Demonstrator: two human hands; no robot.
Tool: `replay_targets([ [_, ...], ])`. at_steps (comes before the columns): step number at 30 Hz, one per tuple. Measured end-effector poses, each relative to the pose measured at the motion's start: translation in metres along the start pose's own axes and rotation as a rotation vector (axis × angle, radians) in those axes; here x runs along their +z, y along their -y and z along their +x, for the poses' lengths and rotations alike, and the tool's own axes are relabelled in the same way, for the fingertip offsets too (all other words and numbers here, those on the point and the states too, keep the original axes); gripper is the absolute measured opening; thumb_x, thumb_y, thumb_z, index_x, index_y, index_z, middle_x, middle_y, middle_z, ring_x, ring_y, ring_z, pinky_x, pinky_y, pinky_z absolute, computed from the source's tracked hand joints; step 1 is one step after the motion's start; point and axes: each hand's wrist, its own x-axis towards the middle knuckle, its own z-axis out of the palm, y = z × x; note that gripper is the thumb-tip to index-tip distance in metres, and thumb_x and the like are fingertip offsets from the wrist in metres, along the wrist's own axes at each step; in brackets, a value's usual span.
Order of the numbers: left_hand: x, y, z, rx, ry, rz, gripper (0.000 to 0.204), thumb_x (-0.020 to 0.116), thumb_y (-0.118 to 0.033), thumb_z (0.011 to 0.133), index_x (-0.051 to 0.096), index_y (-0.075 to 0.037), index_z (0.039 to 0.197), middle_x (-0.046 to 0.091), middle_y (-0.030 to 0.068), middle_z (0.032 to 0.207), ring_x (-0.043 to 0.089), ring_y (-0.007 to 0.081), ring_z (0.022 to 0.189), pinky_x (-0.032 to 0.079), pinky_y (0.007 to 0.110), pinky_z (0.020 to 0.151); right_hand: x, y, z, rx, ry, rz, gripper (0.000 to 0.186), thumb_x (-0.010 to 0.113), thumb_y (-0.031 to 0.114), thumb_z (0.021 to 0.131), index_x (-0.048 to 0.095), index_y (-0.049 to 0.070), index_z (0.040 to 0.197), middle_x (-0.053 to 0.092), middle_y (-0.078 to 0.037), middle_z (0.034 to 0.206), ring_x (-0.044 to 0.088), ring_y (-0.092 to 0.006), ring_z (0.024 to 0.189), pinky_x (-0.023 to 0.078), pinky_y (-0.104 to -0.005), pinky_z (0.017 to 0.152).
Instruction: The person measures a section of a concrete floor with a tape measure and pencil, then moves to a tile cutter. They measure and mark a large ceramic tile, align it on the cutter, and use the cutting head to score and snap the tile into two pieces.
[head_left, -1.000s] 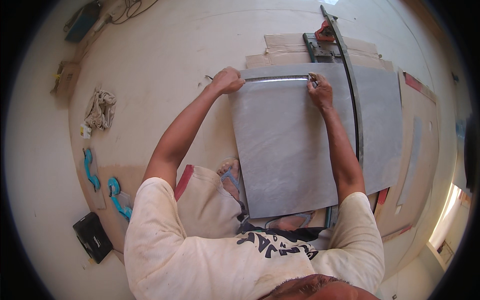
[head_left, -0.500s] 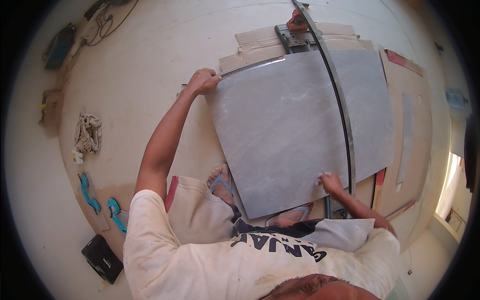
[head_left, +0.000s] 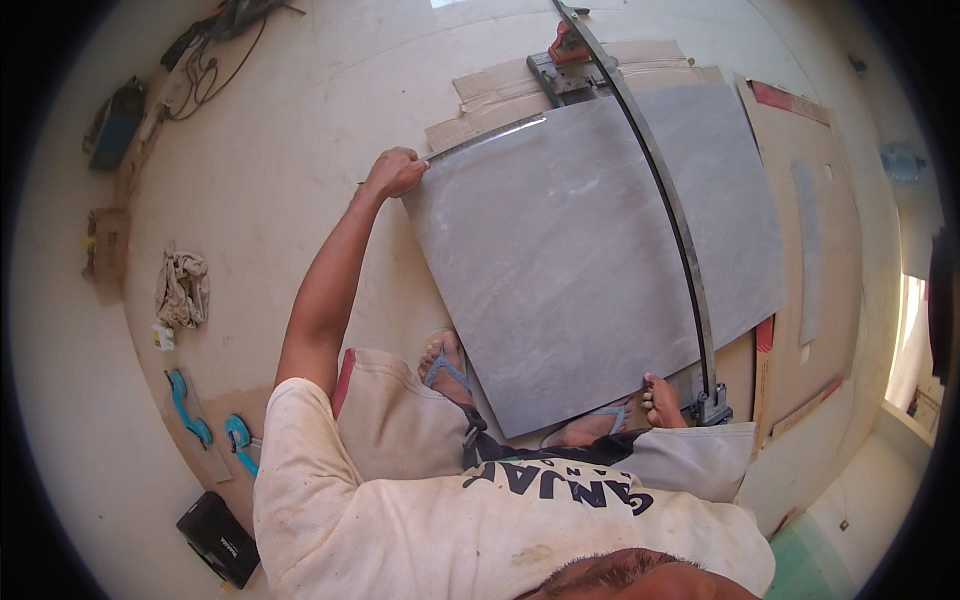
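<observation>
A large grey tile (head_left: 590, 260) lies flat on the floor under the long dark rail (head_left: 672, 220) of a manual tile cutter, whose red head (head_left: 568, 45) sits at the far end. A thin metal straightedge (head_left: 490, 135) runs along the tile's far edge. My left hand (head_left: 395, 172) is closed on the tile's far left corner, at the end of the straightedge. My right hand (head_left: 662, 398) grips the tile's near edge, just left of the rail's near end. My sandalled feet (head_left: 445, 365) are tucked against the near edge.
Cardboard sheets (head_left: 800, 200) lie under and to the right of the tile. On the floor to the left are a crumpled rag (head_left: 182, 288), two blue suction handles (head_left: 190, 410), a black case (head_left: 218, 535) and tools with cables (head_left: 200, 50).
My right hand left the straightedge at the far edge and came back to the tile's near edge by the rail. My left hand stayed at the far left corner.
</observation>
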Motion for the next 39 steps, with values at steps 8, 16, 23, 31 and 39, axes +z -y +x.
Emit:
replay_targets([
  [8,0.010,0.012,0.004,0.102,-0.127,0.148,0.036,0.051,-0.029,0.077,0.067,0.002,0.085,0.064,0.0250,0.090,0.062,0.0376,0.089,0.048,0.041,0.083,0.009,-0.020,-0.016,-0.214,0.028,-0.115,0.023,0.058,0.032,0.090,0.047,0.013,0.087,0.034,0.006,0.058,0.029,-0.0052,0.042,0.022,-0.0232,0.037],
  [16,0.009,0.004,0.002,0.119,-0.177,0.142,0.036,0.050,-0.028,0.075,0.067,0.001,0.089,0.063,0.0257,0.095,0.060,0.0387,0.093,0.047,0.042,0.086,0.005,-0.033,-0.012,-0.304,0.024,-0.129,0.025,0.058,0.033,0.090,0.051,0.010,0.089,0.040,0.005,0.059,0.032,-0.0054,0.041,0.023,-0.0243,0.036],
  [23,0.015,0.020,-0.006,0.046,-0.166,0.199,0.037,0.051,-0.032,0.079,0.066,0.000,0.088,0.063,0.0243,0.093,0.060,0.0365,0.092,0.046,0.042,0.083,0.012,-0.037,-0.018,-0.383,-0.023,-0.150,0.023,0.062,0.027,0.087,0.051,0.006,0.084,0.041,0.004,0.054,0.034,-0.0058,0.040,0.024,-0.0265,0.034],
  [31,0.002,0.025,-0.013,0.020,-0.131,0.207,0.037,0.052,-0.033,0.079,0.066,-0.001,0.092,0.064,0.0222,0.099,0.060,0.0364,0.097,0.046,0.041,0.086,0.013,-0.055,-0.009,-0.404,-0.064,-0.238,0.027,0.065,0.029,0.084,0.060,0.005,0.096,0.046,0.003,0.063,0.034,-0.0072,0.046,0.027,-0.0266,0.040],
  [39,0.012,0.016,-0.012,0.008,-0.251,0.146,0.036,0.052,-0.032,0.079,0.067,-0.002,0.091,0.064,0.0228,0.097,0.060,0.0367,0.096,0.046,0.041,0.086,0.023,-0.038,-0.023,-0.165,-0.095,-0.116,0.014,0.061,0.020,0.086,0.058,0.008,0.083,0.049,0.001,0.065,0.035,-0.0068,0.045,0.026,-0.0250,0.039],
])
